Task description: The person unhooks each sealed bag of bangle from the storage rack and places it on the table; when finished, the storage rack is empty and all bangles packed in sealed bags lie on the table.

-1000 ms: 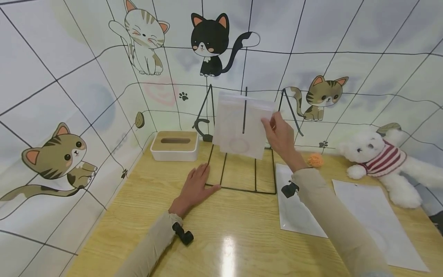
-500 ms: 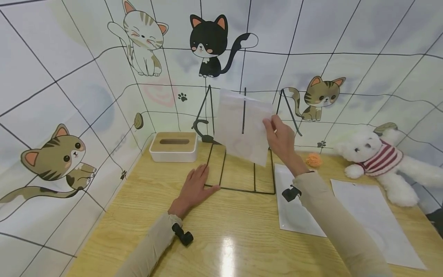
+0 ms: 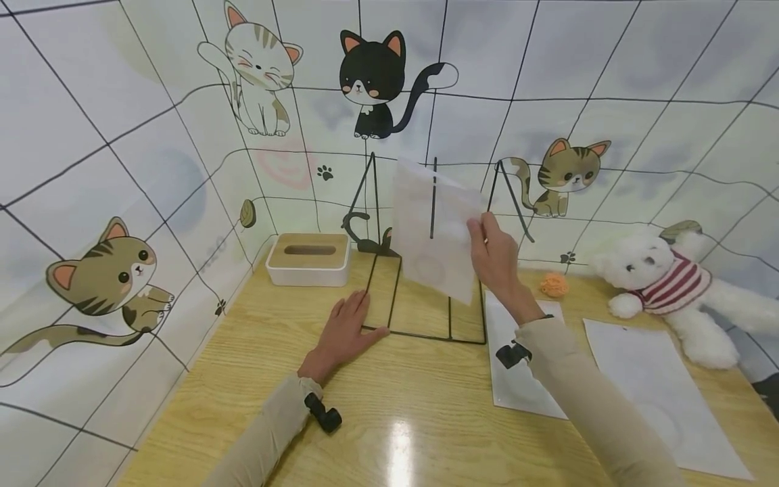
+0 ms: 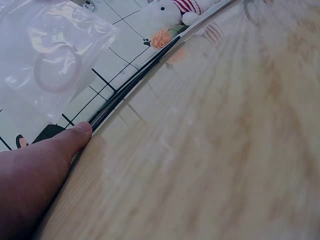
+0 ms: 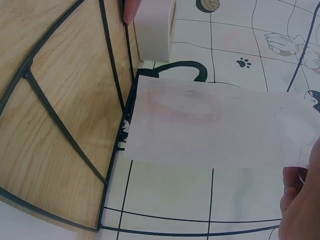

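A black wire rack (image 3: 438,337) stands on the table, its base flat and its upright prongs against the back wall. In front of its middle prong (image 3: 433,213) is a translucent plastic bag (image 3: 429,230), tilted down to the right; whether the prong passes through it I cannot tell. A pale round shape shows on the bag (image 4: 30,55) in the left wrist view. My right hand (image 3: 496,253) pinches the bag's right edge between thumb and fingers. My left hand (image 3: 341,336) rests with fingers extended on the rack's front left corner, the thumb (image 4: 77,137) touching the wire.
A white tissue box (image 3: 308,272) with a wooden lid sits left of the rack. To the right lie two flat white sheets or bags, one sheet (image 3: 523,375) partly under my right forearm. An orange ball (image 3: 554,285) and a white plush bear (image 3: 700,318) are beyond them.
The bag's lower right corner has swung downward as my right hand lowers slightly. Two offset layers showed a second ago; now one outline shows. My left hand keeps its place.
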The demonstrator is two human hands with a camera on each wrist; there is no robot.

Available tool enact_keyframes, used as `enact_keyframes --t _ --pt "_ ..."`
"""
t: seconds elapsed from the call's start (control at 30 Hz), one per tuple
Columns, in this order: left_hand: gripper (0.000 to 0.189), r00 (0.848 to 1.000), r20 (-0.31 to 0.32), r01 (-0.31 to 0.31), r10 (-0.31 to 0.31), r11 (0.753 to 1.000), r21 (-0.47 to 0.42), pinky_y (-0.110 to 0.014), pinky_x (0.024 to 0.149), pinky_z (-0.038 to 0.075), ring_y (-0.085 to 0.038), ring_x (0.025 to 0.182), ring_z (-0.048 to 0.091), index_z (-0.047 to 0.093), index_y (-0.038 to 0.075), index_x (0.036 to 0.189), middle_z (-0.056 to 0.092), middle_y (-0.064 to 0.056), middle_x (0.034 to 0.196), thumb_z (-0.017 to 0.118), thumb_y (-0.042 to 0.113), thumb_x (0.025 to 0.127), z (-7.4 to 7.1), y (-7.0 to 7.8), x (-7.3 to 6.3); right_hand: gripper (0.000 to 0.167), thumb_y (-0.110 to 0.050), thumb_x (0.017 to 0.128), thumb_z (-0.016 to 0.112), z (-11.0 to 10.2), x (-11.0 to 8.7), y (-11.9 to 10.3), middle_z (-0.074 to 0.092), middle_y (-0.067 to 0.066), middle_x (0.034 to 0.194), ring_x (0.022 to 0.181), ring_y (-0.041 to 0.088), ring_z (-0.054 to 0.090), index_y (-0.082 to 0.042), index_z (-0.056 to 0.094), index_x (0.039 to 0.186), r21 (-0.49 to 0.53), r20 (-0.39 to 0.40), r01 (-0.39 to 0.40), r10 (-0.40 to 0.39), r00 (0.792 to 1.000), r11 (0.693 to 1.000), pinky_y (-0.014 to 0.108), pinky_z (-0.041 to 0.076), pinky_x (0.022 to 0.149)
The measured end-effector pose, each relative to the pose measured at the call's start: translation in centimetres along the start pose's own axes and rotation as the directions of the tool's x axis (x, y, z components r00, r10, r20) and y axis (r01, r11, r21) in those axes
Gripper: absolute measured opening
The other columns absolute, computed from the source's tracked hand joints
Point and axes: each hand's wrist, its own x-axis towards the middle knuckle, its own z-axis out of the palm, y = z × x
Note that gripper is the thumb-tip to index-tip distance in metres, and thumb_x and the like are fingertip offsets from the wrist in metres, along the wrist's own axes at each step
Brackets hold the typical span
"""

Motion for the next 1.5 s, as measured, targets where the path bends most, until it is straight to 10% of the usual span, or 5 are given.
enact_keyframes --t 1.5 --pt "0.095 0.999 0.035 0.02 -0.019 1.0 -0.005 -0.048 0.127 0.009 -0.027 0.156 0.013 0.018 0.004 0.159 0.018 -0.012 0.167 0.045 0.069 0.095 0.3 0.0 0.0 0.026 -0.022 0.107 0.046 -3.4 -4.0 -2.2 0.03 -0.005 0.052 0.043 0.005 0.025 0.0 0.055 0.098 0.117 0.068 0.037 -0.045 0.997 0.992 0.026 0.024 0.04"
